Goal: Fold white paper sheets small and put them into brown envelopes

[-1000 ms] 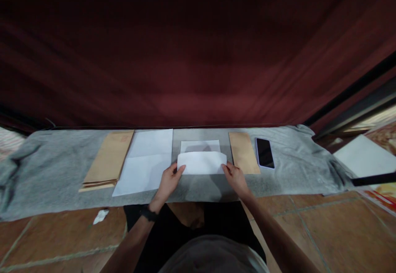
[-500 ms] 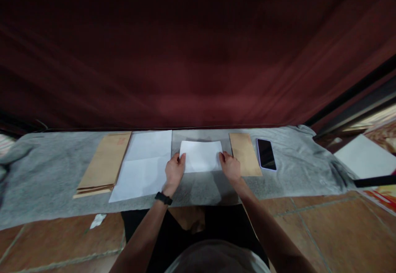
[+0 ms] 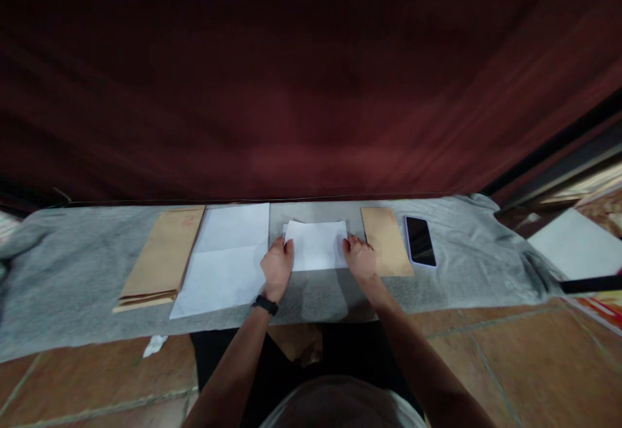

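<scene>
A small folded sheet of white paper (image 3: 318,247) lies before me on the grey cloth. Its left edge is pinched by my left hand (image 3: 278,265), thumb on top, and its right edge by my right hand (image 3: 360,258). The far left corner of the paper curls up, showing a layer beneath. Left of it lies a larger white sheet (image 3: 226,266) with a crease across it, close to my left hand. A single brown envelope (image 3: 387,243) is just right of my right hand. Farther left is a stack of brown envelopes (image 3: 162,253).
A phone (image 3: 420,241) with a pale purple edge lies right of the single envelope. Grey cloth (image 3: 476,253) covers the long surface, backed by a dark red curtain (image 3: 311,123). A white scrap (image 3: 155,345) is on the tiled floor (image 3: 97,376). A white board-like item (image 3: 578,243) stands far right.
The upper layer of the folded paper has shifted slightly at its left side, and its far left corner now lifts. My left hand has moved slightly right; both hands keep their hold.
</scene>
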Motion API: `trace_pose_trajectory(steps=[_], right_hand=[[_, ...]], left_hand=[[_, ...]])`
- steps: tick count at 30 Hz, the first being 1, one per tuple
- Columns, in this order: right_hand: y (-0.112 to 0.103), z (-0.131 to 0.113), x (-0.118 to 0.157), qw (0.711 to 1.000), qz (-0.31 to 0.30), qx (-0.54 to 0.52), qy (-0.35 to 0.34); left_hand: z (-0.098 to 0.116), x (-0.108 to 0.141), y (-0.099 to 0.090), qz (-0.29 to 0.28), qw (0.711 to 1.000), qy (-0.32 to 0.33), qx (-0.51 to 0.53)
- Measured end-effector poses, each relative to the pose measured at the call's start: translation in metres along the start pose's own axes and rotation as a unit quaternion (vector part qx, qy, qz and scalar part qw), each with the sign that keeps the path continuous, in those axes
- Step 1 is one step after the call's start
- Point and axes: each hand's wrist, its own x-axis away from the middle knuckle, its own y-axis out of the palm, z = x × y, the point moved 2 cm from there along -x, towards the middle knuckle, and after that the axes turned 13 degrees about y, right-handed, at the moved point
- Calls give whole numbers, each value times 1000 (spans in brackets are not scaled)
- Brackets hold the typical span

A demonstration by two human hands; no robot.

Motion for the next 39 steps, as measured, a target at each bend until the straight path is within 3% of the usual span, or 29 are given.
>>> trace_pose_trajectory(steps=[6,13,19,28,31,33,36,39], right_hand=[[2,-5,6,993,87,-62,-51],[19,-41,23,974,22,-108,-200],[29,-43,28,978,-9,-77,-193],[35,-41,29,977,36,-50,-206],[35,-41,29,976,38,-46,-208],[35,-41,30,977,34,-41,-205],[33,-41,30,977,16,-21,-213],[32,-41,29,975,-3,-1,-222]], left_hand=[[1,1,3,-5,1000,12,-20],[0,1,6,-7,1000,21,-12],[3,2,4,-11,1000,16,-18],[6,5,5,17,1000,1,-25],[14,7,5,83,994,50,-56],[27,10,10,109,984,132,-53],[53,16,26,82,952,294,-3],[68,18,42,36,945,325,24]])
